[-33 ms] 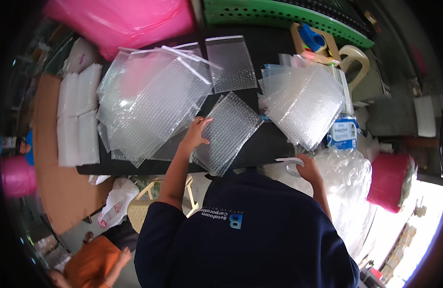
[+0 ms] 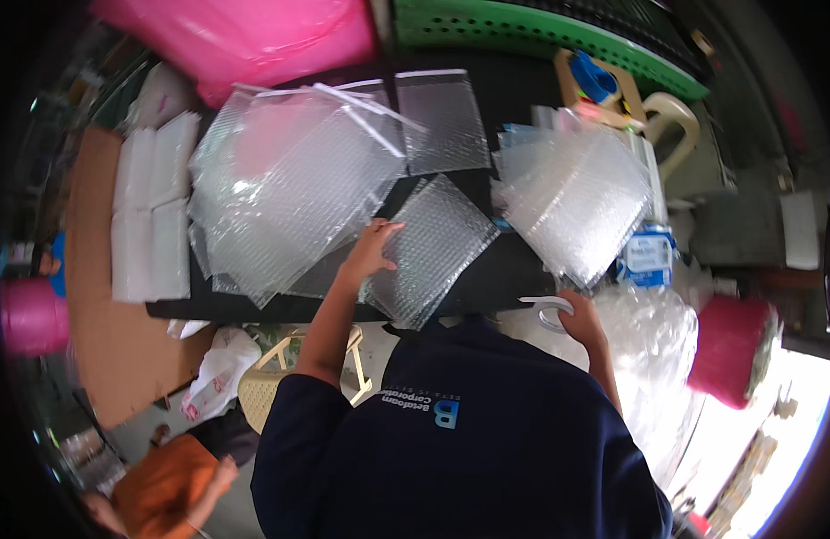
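Observation:
A clear bubble-wrap pouch (image 2: 437,247) lies slanted near the front edge of the black table (image 2: 487,296). My left hand (image 2: 370,251) rests at its left edge, thumb and fingers apart, with nothing gripped. Off the table's front edge, my right hand (image 2: 584,316) is closed on a looped white strip (image 2: 550,314), one end sticking out to the left. Beyond the slanted pouch lies another bubble-wrap pouch (image 2: 443,121) with a white top edge. Left of my left hand, a fanned pile of bubble-wrap pouches (image 2: 293,193) has loose white strips (image 2: 372,130) on top.
Another bubble-wrap pile (image 2: 581,202) lies on the right, near a blue-and-white pack (image 2: 647,256) and a tape dispenser (image 2: 594,79). White stacked bundles (image 2: 151,216) stand left. Below are a cream chair (image 2: 266,382) and large clear plastic bags (image 2: 644,359). A person in orange (image 2: 168,485) is lower left.
The table and its contents sit slightly farther right in the view. Both my hands keep nearly the same pose, and the white strip stays in my right hand.

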Motion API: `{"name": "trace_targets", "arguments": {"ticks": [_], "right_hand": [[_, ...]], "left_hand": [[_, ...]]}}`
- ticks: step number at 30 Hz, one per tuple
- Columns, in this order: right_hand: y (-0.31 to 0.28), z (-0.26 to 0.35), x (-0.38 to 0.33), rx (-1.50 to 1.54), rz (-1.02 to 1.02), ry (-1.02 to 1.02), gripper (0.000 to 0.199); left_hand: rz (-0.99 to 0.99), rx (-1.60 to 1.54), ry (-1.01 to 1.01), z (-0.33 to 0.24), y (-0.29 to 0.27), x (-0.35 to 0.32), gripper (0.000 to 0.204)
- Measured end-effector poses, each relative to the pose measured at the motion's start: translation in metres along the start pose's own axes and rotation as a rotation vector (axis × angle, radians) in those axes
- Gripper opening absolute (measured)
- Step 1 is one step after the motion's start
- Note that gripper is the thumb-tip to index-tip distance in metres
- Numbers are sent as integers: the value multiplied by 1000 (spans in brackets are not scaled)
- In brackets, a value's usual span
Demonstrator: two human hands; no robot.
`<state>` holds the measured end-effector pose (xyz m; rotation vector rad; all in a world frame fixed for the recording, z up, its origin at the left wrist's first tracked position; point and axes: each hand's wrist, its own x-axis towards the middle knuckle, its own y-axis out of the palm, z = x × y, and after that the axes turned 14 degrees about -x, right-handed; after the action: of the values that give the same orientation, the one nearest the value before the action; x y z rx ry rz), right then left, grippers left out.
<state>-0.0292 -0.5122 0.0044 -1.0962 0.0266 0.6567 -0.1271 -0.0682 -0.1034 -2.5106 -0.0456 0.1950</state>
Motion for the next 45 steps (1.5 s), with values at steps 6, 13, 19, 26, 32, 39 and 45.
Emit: {"name": "trace_targets", "arguments": {"ticks": [6,13,19,26,32,39,45], "right_hand": [[12,44,20,21,-83,-149,25],[19,75,29,103,3,-226,20],[22,50,38,47,-79,-366,24],[33,69,41,130,-41,-473,24],[31,78,35,93,-54,-432,23],[39,75,15,152,-82,-268,23],[67,63,16,68,-240,-235,31]], "left_hand": [[-171,155,-176,-57,76,-8,76],[-17,142,-209,-61,114,-52,100],[159,197,-99,-54,85,-60,66],[292,-673,119,-82,131,4,36],[166,-1279,-551,-116,105,-11,20],[-116,-1281,-570,-110,108,3,29],[-335,-556,4,-97,89,82,14]]}}
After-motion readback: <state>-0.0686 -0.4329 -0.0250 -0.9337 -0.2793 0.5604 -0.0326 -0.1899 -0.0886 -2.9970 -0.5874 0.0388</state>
